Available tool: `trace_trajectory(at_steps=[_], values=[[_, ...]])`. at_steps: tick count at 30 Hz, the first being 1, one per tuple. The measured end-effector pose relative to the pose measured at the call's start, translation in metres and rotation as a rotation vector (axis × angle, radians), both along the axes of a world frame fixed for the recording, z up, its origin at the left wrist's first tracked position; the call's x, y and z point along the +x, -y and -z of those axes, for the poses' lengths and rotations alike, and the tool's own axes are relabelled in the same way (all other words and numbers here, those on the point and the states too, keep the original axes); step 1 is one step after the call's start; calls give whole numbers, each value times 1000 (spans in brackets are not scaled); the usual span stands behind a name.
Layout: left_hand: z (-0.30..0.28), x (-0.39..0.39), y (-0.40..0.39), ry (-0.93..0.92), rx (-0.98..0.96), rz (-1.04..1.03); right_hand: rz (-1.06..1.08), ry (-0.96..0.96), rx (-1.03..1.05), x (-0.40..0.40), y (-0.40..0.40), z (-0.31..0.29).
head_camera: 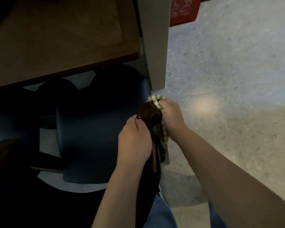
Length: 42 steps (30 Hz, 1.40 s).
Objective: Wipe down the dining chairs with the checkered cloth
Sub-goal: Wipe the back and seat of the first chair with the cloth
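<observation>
A dining chair with a dark blue padded seat (95, 137) and a dark wooden armrest (146, 111) stands tucked under the table. My right hand (173, 119) grips the checkered cloth (156, 100), bunched around the outer side of the armrest. The cloth's tail (164, 134) hangs down beside the wood. My left hand (135, 140) grips the inner side of the same armrest, thumb on top. The cloth is beige and green checked; most of it is hidden under my right hand.
A wooden table (56, 46) overhangs the chair at upper left. A pale pillar (156, 46) stands right behind the armrest. A second blue chair (10, 122) sits at left. Speckled grey floor (229, 79) spreads to the right, with a red box (183, 10) at the top.
</observation>
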<state>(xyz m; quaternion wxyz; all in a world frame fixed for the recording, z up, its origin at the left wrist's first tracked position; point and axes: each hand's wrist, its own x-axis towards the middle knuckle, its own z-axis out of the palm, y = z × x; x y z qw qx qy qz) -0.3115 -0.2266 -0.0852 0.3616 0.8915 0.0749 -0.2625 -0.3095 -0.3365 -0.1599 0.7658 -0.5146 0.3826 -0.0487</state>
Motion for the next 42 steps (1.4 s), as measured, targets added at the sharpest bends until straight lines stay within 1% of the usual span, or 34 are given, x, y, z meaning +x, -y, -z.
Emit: trace_trajectory(at_steps=[2,5,8,11,13,14,16,18,19,21,24,26,28,30,33,37,38,39,40,42], values=[[-6,-1,2,149,72,15,-72,-19,13,3,6,0],[-16,-12,15,353,118,-20,-268,-53,-43,1,14,-2],[-23,-42,43,515,92,9,-480,-20,-107,-6,29,-3],[-11,-84,68,687,15,88,-581,61,-101,-8,42,-4],[14,-110,74,722,-2,69,-641,84,-108,-7,47,1],[27,-121,73,694,1,4,-678,103,-142,-6,49,5],[55,-133,68,564,-11,-205,-712,150,-175,-3,51,13],[87,-135,61,429,-48,-360,-689,196,-180,0,49,24],[102,-133,58,418,-77,-403,-659,226,-179,0,46,30],[130,-124,51,469,-115,-439,-584,315,-182,0,39,42],[169,-107,49,569,-158,-461,-435,502,-221,-3,25,58],[194,-95,47,636,-229,-524,-323,620,-245,-3,17,71],[220,-83,44,664,-300,-575,-257,716,-228,-4,12,85],[244,-73,41,677,-425,-608,-230,783,-212,-5,9,98],[280,-65,35,666,-630,-619,-231,827,-227,-10,7,125],[306,-62,25,712,-792,-535,-254,852,-214,-26,0,164],[308,-61,24,708,-799,-514,-262,838,-203,-30,-2,174],[309,-61,21,721,-759,-489,-269,819,-195,-34,-4,184],[308,-60,18,748,-675,-450,-275,796,-182,-39,-6,195],[304,-58,7,805,-433,-354,-287,723,-141,-53,-8,217]])
